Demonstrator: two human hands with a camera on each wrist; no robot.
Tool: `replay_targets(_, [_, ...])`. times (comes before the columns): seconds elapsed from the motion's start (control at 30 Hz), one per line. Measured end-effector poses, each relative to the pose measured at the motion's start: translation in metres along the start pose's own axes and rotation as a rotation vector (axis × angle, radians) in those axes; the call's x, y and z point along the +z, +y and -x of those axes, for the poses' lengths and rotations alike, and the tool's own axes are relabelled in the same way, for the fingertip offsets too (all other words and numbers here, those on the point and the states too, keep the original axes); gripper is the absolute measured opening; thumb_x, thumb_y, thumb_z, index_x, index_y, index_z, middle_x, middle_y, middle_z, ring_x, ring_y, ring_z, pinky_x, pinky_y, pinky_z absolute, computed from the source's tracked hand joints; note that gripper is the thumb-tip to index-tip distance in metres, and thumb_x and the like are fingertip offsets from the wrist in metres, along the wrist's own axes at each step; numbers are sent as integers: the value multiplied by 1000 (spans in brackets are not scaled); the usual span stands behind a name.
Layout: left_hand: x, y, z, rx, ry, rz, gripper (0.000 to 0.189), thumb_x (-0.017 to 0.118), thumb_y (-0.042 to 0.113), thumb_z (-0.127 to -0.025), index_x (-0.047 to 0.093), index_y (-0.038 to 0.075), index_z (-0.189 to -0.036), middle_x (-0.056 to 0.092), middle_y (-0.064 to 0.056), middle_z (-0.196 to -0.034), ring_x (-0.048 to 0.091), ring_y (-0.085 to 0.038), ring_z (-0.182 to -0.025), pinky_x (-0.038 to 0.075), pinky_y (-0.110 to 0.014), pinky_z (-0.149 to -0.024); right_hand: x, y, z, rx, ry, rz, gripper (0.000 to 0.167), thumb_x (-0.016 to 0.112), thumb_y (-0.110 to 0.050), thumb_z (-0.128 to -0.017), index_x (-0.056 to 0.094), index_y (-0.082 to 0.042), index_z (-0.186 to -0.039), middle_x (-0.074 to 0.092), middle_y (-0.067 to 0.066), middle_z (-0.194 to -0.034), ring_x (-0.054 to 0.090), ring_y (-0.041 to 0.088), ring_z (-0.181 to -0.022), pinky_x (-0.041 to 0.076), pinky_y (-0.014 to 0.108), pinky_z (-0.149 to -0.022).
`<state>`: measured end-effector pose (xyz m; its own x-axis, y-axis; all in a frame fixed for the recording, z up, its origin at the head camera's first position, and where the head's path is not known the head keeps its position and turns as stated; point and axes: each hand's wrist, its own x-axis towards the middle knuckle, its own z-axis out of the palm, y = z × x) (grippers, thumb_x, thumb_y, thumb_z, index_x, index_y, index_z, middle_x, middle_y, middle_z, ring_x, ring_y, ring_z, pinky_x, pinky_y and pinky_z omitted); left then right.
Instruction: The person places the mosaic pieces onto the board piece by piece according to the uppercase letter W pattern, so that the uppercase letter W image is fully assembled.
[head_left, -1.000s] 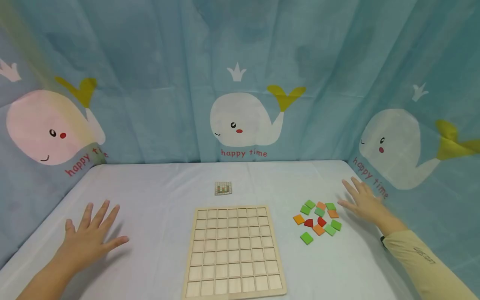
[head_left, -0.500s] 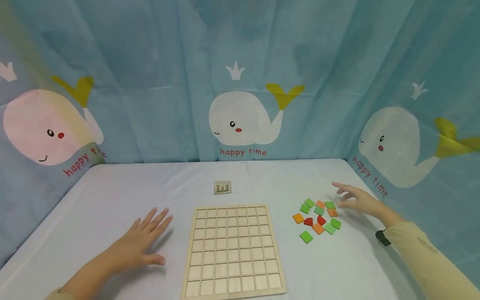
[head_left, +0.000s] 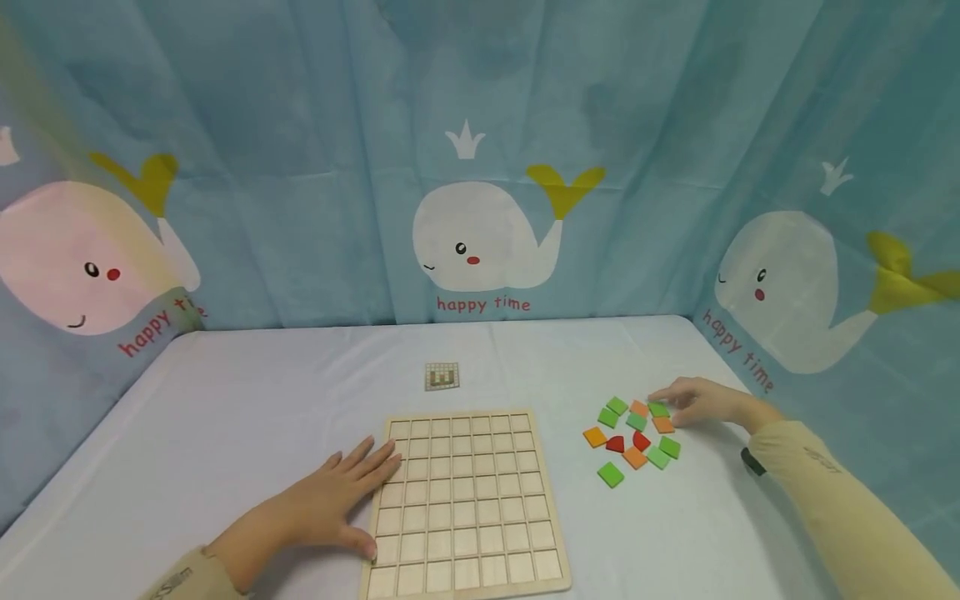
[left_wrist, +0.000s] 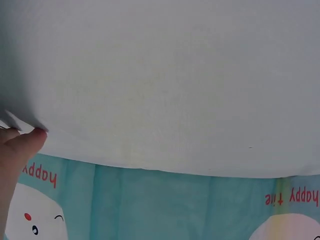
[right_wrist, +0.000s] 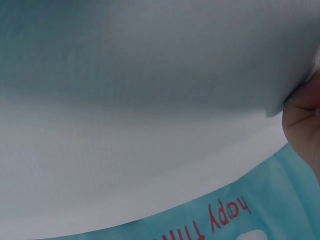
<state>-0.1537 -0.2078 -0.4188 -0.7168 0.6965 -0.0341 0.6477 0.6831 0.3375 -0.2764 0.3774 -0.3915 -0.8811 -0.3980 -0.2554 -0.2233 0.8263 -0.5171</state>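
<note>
In the head view my left hand (head_left: 326, 502) lies with spread fingers at the left edge of a wooden grid board (head_left: 461, 592), its fingertips over the rim. Bent fingers of my right hand (head_left: 708, 402) reach the right side of a group of small tiles. Nearest to them are a green tile (head_left: 658, 410) and an orange tile (head_left: 663, 424); nothing is seen lifted. Two red rounded pieces (head_left: 641, 442) lie mid-group. Only part of the left hand (left_wrist: 20, 147) shows in the left wrist view, and part of the right hand (right_wrist: 302, 120) in the right wrist view.
A small card (head_left: 442, 377) with a printed grid pattern lies behind the board. One green tile (head_left: 611, 474) sits apart at the front of the group. White cloth covers the table (head_left: 285, 375), and a blue whale-print curtain (head_left: 322, 242) stands around it.
My left hand has moved right from the bare cloth to the board's left edge. My right hand has moved left and down to the tiles, its fingers now more bent.
</note>
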Motion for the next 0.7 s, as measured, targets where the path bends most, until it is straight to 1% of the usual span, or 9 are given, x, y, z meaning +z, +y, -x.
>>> replay_targets(0.1, [-1, 3, -1, -52, -39, 18, 113, 64, 72, -72, 25, 4, -153, 17, -17, -159, 13, -49, -141, 20, -75, -101, 2, 1, -2, -25, 4, 1, 43, 71, -11, -83, 65, -3, -125, 59, 10, -104, 51, 30, -97, 46, 51, -82])
replay_targets(0.17, [-2, 5, -2, -76, -45, 14, 114, 65, 72, -71, 26, 3, -153, 18, -17, -159, 15, -49, -142, 20, -75, -100, 4, 0, -4, 0, 11, -3, 43, 72, -11, -83, 65, -3, -125, 59, 9, -103, 51, 30, -97, 46, 50, -83])
replay_targets(0.27, [-4, 6, -4, -105, -46, 7, 115, 65, 72, -69, 26, 4, -153, 19, -15, -159, 16, -48, -142, 20, -75, -100, 6, 0, -4, 64, 34, -23, 42, 72, -11, -84, 66, -4, -125, 59, 12, -110, 52, 34, -104, 46, 55, -88])
replay_targets(0.33, [-4, 5, -6, -118, -45, -1, 115, 65, 73, -69, 27, 4, -153, 20, -14, -160, 17, -48, -142, 21, -74, -101, 7, -1, -5, 80, 53, -33, 40, 73, -11, -84, 66, -3, -123, 59, 18, -115, 52, 38, -108, 45, 56, -90])
replay_targets(0.43, [-3, 2, -8, -143, -44, -14, 116, 64, 75, -68, 27, 5, -153, 20, -12, -160, 16, -47, -142, 21, -74, -101, 7, -2, -4, 72, 73, -47, 35, 73, -10, -84, 65, -1, -117, 57, 25, -121, 52, 43, -109, 46, 56, -89])
replay_targets(0.47, [-3, 1, -9, -147, -41, -21, 116, 63, 75, -67, 28, 5, -153, 21, -12, -160, 16, -48, -142, 21, -74, -101, 7, -2, -5, 70, 78, -52, 33, 73, -10, -84, 65, 0, -115, 57, 25, -120, 52, 43, -109, 46, 56, -89])
replay_targets(0.53, [-4, -2, -11, -159, -36, -29, 117, 63, 76, -67, 28, 5, -153, 21, -11, -160, 17, -47, -142, 21, -74, -101, 7, -2, -5, 74, 83, -50, 30, 73, -9, -84, 65, -1, -111, 59, 24, -117, 53, 41, -108, 47, 55, -90])
replay_targets(0.7, [-6, -9, -17, -186, -37, -33, 117, 63, 76, -68, 28, 4, -153, 22, -11, -159, 18, -47, -142, 20, -74, -102, 7, 1, -8, 80, 82, -31, 25, 73, -9, -83, 64, -2, -105, 60, 14, -104, 53, 32, -97, 48, 48, -84])
